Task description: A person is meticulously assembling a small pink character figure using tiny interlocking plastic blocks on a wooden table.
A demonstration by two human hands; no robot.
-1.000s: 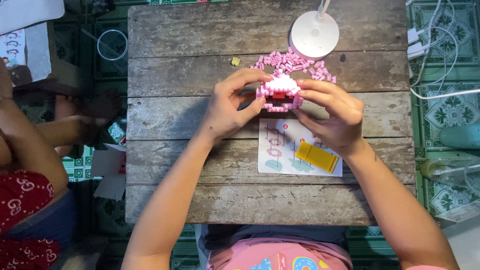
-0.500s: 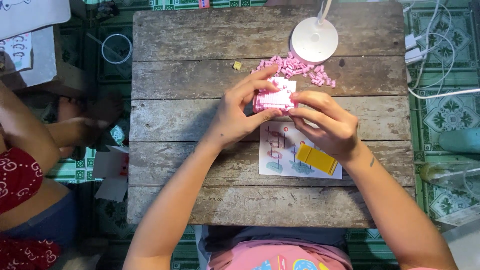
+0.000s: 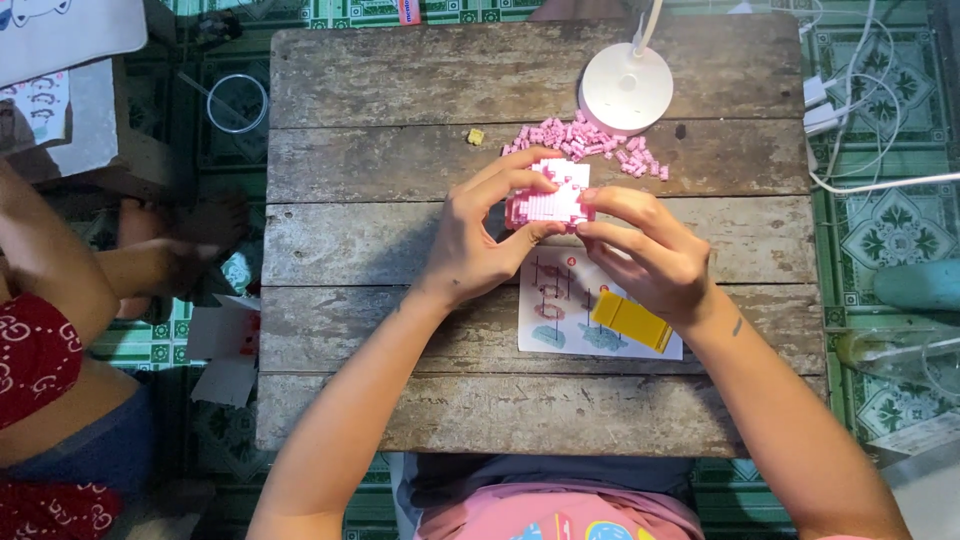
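Wooden surface (image 3: 400, 100), weathered planks. White lamp base (image 3: 627, 88) at far edge. Instruction sheet (image 3: 560, 310) under right wrist, yellow piece (image 3: 630, 320) on it. Left hand (image 3: 478, 240) and right hand (image 3: 645, 255) both grip pink block model (image 3: 550, 200) above mid-surface. Loose pink bricks (image 3: 600, 145) beyond.

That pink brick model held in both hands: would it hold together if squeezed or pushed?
The pink brick model looks stiff but probably fragile: it is built of tiny pieces like the loose pink bricks. Likely light, since fingertips alone support it.

Weathered plank table (image 3: 400, 90) on green patterned tile floor (image 3: 880, 215); white lamp base (image 3: 627, 88) at far edge.
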